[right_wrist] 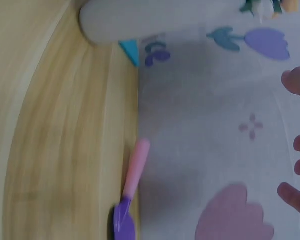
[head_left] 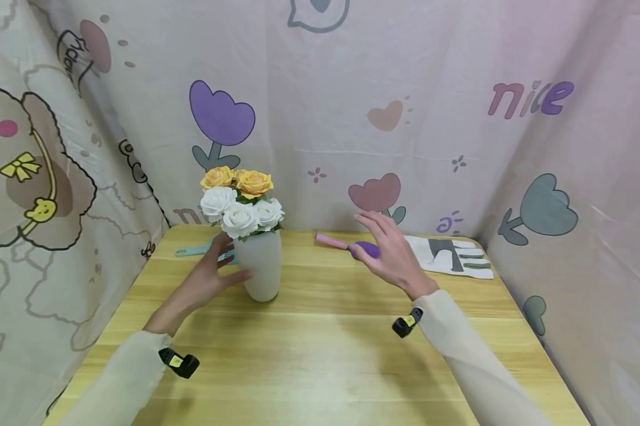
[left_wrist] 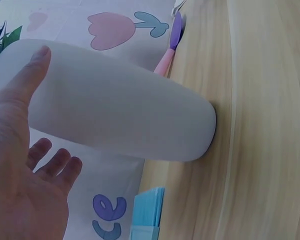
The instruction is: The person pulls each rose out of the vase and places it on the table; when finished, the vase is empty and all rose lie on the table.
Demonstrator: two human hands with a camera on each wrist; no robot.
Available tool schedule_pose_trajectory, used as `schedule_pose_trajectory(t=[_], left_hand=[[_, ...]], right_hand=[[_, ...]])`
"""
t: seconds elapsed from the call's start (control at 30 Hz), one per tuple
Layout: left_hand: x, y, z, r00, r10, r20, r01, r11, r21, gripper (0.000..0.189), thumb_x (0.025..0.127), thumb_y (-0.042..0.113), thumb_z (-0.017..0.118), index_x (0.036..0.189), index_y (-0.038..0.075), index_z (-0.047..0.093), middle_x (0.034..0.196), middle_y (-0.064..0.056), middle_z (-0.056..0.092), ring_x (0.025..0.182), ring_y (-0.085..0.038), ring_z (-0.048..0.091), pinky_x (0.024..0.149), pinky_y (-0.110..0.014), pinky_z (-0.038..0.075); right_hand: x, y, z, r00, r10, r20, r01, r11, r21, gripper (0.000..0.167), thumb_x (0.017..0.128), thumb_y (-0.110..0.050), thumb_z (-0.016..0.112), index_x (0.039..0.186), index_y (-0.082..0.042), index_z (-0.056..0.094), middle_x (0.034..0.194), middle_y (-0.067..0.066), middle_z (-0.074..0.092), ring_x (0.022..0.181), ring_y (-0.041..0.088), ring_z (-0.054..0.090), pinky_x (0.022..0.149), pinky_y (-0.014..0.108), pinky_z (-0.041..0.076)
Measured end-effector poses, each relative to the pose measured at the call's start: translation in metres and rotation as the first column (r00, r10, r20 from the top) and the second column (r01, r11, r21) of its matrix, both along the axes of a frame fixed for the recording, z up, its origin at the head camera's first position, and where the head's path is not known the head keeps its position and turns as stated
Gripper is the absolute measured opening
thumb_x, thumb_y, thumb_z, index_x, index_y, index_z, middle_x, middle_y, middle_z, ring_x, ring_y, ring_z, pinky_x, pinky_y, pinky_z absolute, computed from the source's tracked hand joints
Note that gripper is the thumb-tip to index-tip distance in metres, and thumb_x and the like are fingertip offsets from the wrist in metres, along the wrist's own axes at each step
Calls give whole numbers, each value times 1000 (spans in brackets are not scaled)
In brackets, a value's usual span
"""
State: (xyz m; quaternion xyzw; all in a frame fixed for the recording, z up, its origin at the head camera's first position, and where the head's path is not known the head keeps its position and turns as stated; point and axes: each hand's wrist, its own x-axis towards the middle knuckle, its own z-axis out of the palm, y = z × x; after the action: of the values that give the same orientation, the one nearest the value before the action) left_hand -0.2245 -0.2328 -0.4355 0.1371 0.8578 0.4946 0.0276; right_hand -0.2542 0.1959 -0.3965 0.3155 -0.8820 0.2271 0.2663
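A white vase [head_left: 261,266] stands upright on the wooden table, left of the middle. It holds white roses [head_left: 240,220] and yellow roses [head_left: 255,183]. Beside the vase's left side is my left hand [head_left: 213,269], its thumb across the near face and the fingers spread toward the back. In the left wrist view the thumb [left_wrist: 32,72] overlaps the vase, while several fingertips show apart from it; contact is hard to tell. My right hand [head_left: 391,254] hovers above the table at the right, fingers loosely extended and holding nothing.
A purple spatula-like tool with a pink handle [head_left: 330,241] lies along the table's back edge. Right of it is a white and grey glove [head_left: 453,255]. A light blue tool [head_left: 192,251] lies behind my left hand. Patterned curtains [head_left: 320,118] hang round the back and sides.
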Motion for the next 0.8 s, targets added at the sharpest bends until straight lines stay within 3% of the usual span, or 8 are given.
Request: schedule_pose_trajectory(t=[0.13,0.3,0.5,0.6,0.7,0.8], left_hand=[[-3,4,-2,999,6,41,-7,1000,20,109,100,46,80,174,23,4,177,-24,21,160,-55,31,127,-73,37],[-3,8,-5,999,20,45,-21,999,36,105,102,45,78,173,22,5,175,-26,24,161,-55,30,127,-73,36],[-5,7,-8,1000,25,16,-25,999,41,101,103,43,76,172,22,6,174,-26,25,161,-53,29,128,-73,34],[-4,7,-8,1000,21,10,-21,998,50,100,104,40,76,172,23,6,174,-26,25,161,-53,30,128,-73,34],[-3,9,-8,1000,13,11,-14,998,63,99,104,37,77,173,24,6,174,-26,26,161,-53,31,127,-73,35],[-3,10,-7,1000,13,19,-14,998,67,100,104,38,77,173,23,6,174,-26,27,161,-53,31,128,-73,35]], right_hand=[[-7,-29,6,997,68,-33,-69,997,-41,59,99,-29,80,151,-8,61,155,13,62,148,33,55,125,56,46],[-11,-65,12,987,161,15,-158,981,-115,52,102,-28,77,149,-10,63,151,9,66,142,27,59,120,48,52],[-12,-105,20,947,321,33,-315,942,-112,37,107,-23,72,141,-9,68,152,9,66,142,26,60,113,40,57],[-11,-120,21,930,351,105,-334,931,-149,36,108,-24,70,141,-10,69,155,9,63,144,25,59,112,37,59],[-12,-130,20,898,388,208,-333,908,-254,37,109,-23,69,143,-7,67,156,13,62,144,28,60,121,42,55],[-15,-138,16,841,439,318,-323,877,-357,38,111,-19,66,145,-3,64,154,17,61,143,31,62,121,44,55]])
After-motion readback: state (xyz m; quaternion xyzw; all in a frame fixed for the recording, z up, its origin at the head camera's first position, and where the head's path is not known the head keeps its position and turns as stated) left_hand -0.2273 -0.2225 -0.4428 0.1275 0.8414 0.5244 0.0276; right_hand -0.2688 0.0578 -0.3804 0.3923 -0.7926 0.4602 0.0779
